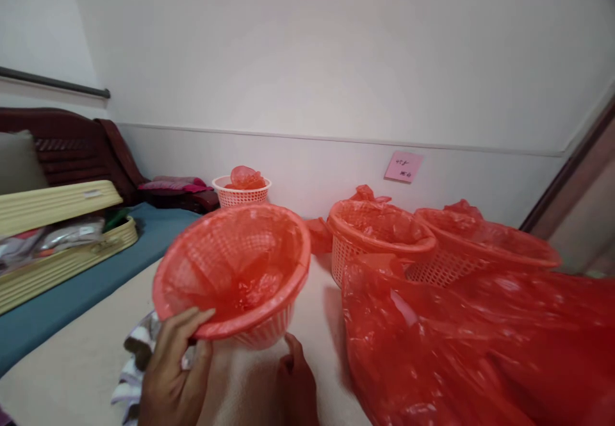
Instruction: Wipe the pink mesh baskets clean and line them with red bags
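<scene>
A plastic basket (276,330) lined with a red plastic bag (230,246) is tilted toward me in the middle of the head view. My left hand (175,368) grips its near-left rim, thumb outside and fingers over the edge. Close to the basket's lower right side is my right hand (298,381); one digit points up at the basket while the others curl in. Whether it touches the basket, or holds anything, I cannot make out. Beside my left hand lies a white, grey and brown patterned cloth (137,349), partly hidden behind it.
Two more red-lined baskets, one nearer (346,256) and one farther right (437,272), stand by the wall. A large red plastic bag (461,343) spreads at front right. Behind is a white basket (235,198). An open cream suitcase (62,256) lies left. A pink note (402,166) is on the wall.
</scene>
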`<action>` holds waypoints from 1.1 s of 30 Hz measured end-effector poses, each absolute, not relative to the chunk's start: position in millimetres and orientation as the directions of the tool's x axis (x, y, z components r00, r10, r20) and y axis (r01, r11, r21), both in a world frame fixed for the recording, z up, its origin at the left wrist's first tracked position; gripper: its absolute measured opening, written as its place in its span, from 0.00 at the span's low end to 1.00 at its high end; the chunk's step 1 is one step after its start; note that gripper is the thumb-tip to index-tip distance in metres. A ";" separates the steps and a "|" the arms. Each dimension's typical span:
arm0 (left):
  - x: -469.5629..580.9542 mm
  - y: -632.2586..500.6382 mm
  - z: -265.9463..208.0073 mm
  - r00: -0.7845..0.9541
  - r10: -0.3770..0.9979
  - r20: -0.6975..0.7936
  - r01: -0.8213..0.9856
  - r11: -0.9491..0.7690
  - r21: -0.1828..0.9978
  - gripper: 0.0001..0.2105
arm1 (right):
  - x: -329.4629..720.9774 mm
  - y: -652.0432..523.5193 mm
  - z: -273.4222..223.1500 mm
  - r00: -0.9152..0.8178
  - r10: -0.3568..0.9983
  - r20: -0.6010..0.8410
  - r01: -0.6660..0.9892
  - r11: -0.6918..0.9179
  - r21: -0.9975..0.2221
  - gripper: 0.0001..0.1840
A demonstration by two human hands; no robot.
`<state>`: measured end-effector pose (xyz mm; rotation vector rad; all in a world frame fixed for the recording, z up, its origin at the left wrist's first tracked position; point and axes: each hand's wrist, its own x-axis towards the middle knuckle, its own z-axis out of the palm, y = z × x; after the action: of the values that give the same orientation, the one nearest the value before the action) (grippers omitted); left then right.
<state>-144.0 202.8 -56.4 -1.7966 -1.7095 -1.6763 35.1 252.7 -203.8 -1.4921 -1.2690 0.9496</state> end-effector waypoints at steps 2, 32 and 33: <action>-145.6 196.1 -57.3 -0.384 0.538 0.750 0.748 -0.295 0.595 0.11 | 34.5 251.6 -206.3 0.154 0.988 -0.002 0.286 -0.047 -0.957 0.31; -171.3 182.4 -51.9 -0.659 0.403 0.635 0.596 -0.236 0.768 0.10 | 27.7 296.0 -219.8 0.227 0.952 0.205 0.348 0.117 -0.930 0.14; -173.4 183.2 -51.6 -0.709 0.367 0.602 0.559 -0.228 0.797 0.12 | 26.1 298.6 -221.0 0.233 0.952 0.199 0.343 0.111 -0.933 0.14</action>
<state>-173.4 183.2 -51.6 -1.1283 -1.8578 -2.0706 26.1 298.6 -221.0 -1.4357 -1.3070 0.7172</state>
